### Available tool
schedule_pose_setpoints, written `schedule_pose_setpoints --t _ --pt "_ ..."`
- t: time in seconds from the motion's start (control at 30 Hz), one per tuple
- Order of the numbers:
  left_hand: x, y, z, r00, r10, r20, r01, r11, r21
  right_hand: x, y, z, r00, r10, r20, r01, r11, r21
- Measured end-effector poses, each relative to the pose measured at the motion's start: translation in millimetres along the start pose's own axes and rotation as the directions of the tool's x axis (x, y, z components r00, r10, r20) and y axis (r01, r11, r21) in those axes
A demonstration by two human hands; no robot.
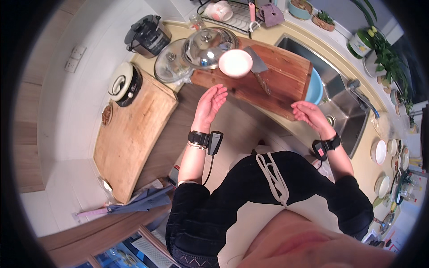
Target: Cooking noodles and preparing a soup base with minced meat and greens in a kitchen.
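My left hand is raised palm up with loosely curled fingers and holds nothing. It hovers in front of the near edge of a reddish wooden cutting board. My right hand, empty too, has its fingers bent over the board's near right corner; whether it touches the wood cannot be told. A cleaver lies on the board, its wooden handle towards me. Beside the blade stands a white bowl, its inside washed out by glare. Partly under the board, a light blue basin sits in the sink.
Glass pot lids lie left of the board, near a dark electric cooker. A steel sink with a faucet is at the right. A wooden-topped table at the left bears a small cream-lidded cooker. Several bowls line the right counter.
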State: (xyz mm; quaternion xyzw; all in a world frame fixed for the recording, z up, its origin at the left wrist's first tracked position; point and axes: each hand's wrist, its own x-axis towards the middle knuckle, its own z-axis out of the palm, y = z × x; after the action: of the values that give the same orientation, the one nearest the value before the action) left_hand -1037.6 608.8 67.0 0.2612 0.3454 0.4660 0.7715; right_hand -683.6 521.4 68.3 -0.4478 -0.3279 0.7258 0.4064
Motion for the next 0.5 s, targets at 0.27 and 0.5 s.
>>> schedule_pose_setpoints --t 0.27,0.5 --pt "134.3 82.8 -48.0 0.991 -0.060 0.117 0.077 0.987 -0.142 218.9 -90.3 78.0 0.996 0.052 0.071 -0.049 0.998 -0.050" --pt "259.1 156.9 -89.9 0.975 -0.065 0.211 0.114 0.966 -0.230 430.5 -140.8 96.9 0.944 0.025 -0.329 -0.063 0.992 -0.106"
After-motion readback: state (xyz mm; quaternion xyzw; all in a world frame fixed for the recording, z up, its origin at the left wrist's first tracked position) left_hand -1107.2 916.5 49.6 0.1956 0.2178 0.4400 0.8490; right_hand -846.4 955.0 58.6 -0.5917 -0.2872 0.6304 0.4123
